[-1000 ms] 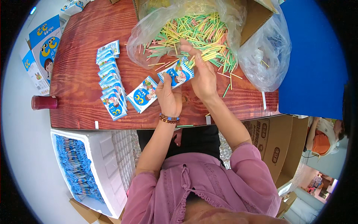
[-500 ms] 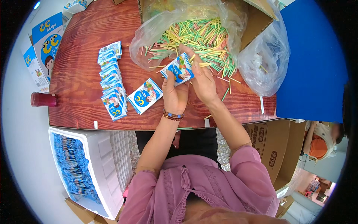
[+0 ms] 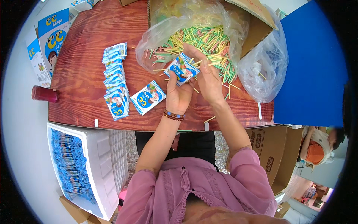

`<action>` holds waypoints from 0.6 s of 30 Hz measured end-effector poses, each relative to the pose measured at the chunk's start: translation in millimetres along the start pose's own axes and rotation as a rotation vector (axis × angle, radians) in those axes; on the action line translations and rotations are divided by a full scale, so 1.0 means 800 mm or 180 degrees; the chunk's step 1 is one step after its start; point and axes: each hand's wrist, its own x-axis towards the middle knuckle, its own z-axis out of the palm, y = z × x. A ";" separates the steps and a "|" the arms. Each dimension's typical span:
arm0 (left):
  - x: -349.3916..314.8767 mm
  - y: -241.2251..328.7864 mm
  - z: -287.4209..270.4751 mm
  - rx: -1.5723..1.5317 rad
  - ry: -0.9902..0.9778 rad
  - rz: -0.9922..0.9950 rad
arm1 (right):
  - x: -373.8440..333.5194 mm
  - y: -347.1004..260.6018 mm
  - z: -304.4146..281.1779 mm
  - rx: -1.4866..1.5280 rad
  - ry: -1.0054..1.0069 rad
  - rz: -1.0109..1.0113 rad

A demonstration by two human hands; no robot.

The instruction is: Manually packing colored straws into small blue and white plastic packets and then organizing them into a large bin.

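Note:
In my left hand (image 3: 178, 98), thumb on top, is a small blue and white packet (image 3: 180, 71) over the middle of the table. Several thin yellow and green sticks (image 3: 193, 62) poke out of the packet's right-hand end. Against that end, my right hand (image 3: 209, 84) has its fingers closed round the sticks; the fingers partly hide them. A second flat packet (image 3: 148, 98) lies just left of my left wrist. Beyond it, an overlapping row of similar packets (image 3: 116, 84) runs away from me.
A clear plastic bag (image 3: 147, 48) spills a heap of pastel sticks (image 3: 203, 41) beside a cardboard box (image 3: 257, 33). Another clear bag (image 3: 266, 63) sits at right, a red jar (image 3: 44, 93) at the left edge. Below stands a white foam box (image 3: 87, 164) of packets. Someone sits far right.
The packet has tilted, its stick end now lower to the right. My right hand has shifted slightly right and down along the sticks. The whole view has also shifted a little.

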 end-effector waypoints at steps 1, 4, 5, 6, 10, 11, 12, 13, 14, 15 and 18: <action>-0.001 0.000 0.003 -0.0095 -0.0113 -0.0074 | 0.001 -0.002 0.000 0.0010 0.0062 -0.0100; -0.008 0.002 0.009 -0.0256 -0.0209 -0.0170 | -0.002 -0.023 0.006 0.0253 -0.0237 0.0478; -0.010 0.003 0.010 -0.0326 -0.0182 -0.0203 | 0.000 -0.025 0.008 0.0252 -0.0248 0.0468; -0.010 0.003 0.012 -0.0330 -0.0180 -0.0190 | -0.001 -0.026 0.009 0.0249 -0.0277 0.0159; -0.003 0.005 0.022 -0.0327 -0.0051 -0.0087 | 0.003 -0.024 0.011 -0.0239 -0.0197 0.0319; -0.003 0.006 0.023 -0.0334 -0.0046 -0.0086 | 0.003 -0.022 0.005 -0.0637 -0.0284 0.0026; -0.008 0.009 0.022 -0.0343 -0.0013 -0.0074 | 0.003 -0.026 0.005 -0.0634 -0.0295 0.0035; -0.009 0.011 0.017 -0.0347 -0.0005 -0.0064 | 0.007 -0.032 0.005 -0.0576 -0.0071 -0.0058; -0.008 0.014 0.008 -0.0379 0.0021 -0.0103 | 0.009 -0.035 0.006 -0.0518 0.0155 -0.0150; -0.005 0.018 0.010 -0.0406 0.0022 -0.0141 | 0.012 -0.025 0.007 -0.0219 0.0611 -0.0327; -0.009 0.019 0.014 -0.0249 0.0003 0.0068 | -0.001 -0.039 -0.019 -0.1359 0.0304 0.0055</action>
